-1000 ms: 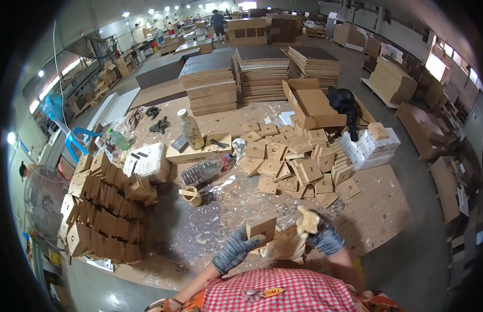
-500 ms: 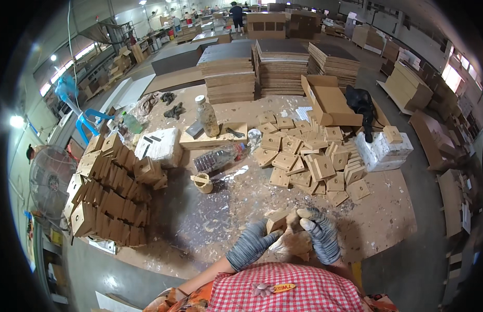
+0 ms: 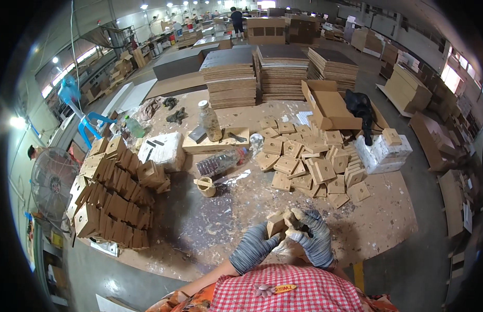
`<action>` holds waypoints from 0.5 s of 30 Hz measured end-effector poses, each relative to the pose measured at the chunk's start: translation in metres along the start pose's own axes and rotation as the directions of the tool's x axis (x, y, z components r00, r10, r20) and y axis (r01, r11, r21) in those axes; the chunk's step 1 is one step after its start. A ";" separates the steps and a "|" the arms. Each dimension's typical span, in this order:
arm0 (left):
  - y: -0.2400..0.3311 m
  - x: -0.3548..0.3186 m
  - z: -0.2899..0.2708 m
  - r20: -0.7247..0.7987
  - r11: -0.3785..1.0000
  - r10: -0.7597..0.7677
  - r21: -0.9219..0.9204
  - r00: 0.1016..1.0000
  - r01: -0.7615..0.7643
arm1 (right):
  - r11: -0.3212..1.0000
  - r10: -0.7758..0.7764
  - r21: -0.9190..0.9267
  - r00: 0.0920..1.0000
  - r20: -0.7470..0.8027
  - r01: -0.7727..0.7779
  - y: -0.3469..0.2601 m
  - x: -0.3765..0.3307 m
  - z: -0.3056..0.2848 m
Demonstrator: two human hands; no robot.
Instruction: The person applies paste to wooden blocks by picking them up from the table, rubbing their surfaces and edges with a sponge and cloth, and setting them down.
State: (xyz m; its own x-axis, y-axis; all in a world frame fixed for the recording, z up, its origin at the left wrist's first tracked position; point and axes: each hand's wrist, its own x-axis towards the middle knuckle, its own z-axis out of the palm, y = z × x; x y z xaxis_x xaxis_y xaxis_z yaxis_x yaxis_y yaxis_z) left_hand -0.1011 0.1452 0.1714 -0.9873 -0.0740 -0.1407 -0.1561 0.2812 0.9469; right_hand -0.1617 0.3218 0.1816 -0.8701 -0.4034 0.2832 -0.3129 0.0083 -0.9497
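Observation:
In a grey striped glove, my left hand [image 3: 255, 247] grips a small wooden block [image 3: 275, 224] near the table's front edge. My right hand [image 3: 315, 236], gloved the same way, is curled close beside the block. A tan lump shows at its fingertips, and what the fingers pinch there is too small to make out. Below and between the hands lies a crumpled whitish cloth or bag [image 3: 287, 248], partly hidden. Beyond my hands spreads a loose heap of square wooden blocks with holes [image 3: 302, 162]. A small tan cup with a stick across it [image 3: 205, 187] stands left of the heap.
Stacked wooden blocks [image 3: 114, 192] fill the table's left side. A plastic bottle [image 3: 220, 162] lies mid-table; an upright bottle [image 3: 209, 122] stands behind it. A cardboard box [image 3: 332, 106] and a white wrapped bundle [image 3: 384, 153] are at right. Board stacks [image 3: 229, 83] rise at the far edge.
My right hand has turned and closed in toward the block in my left hand. The whitish cloth below is more covered. The view has shifted slightly.

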 end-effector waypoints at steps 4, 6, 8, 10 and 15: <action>0.002 -0.006 -0.007 0.044 0.941 -0.175 -0.288 0.984 0.180 | 0.657 0.395 0.609 0.891 0.225 -0.444 -0.005 0.006 -0.005; -0.007 -0.009 -0.010 0.057 0.924 -0.190 -0.328 0.980 0.198 | 0.616 0.396 0.634 0.880 0.263 -0.467 -0.001 0.006 -0.006; -0.004 -0.008 -0.009 0.067 0.907 -0.184 -0.374 0.981 0.195 | 0.605 0.404 0.622 0.865 0.298 -0.497 0.006 0.006 -0.009; 0.000 -0.007 -0.009 0.070 0.918 -0.187 -0.342 0.980 0.200 | 0.549 0.419 0.657 0.850 0.320 -0.517 0.013 0.005 -0.012; -0.003 -0.006 -0.009 0.037 0.946 -0.203 -0.251 0.978 0.206 | 0.418 0.445 0.720 0.816 0.370 -0.554 0.012 0.006 -0.011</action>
State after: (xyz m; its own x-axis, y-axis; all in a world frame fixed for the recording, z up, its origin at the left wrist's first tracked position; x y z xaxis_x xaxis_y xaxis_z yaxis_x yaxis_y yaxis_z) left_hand -0.0947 0.1364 0.1717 -0.9355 -0.0938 -0.3408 -0.3432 0.0108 0.9392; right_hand -0.1752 0.3290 0.1735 -0.7082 -0.6635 -0.2412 0.6256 -0.4315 -0.6499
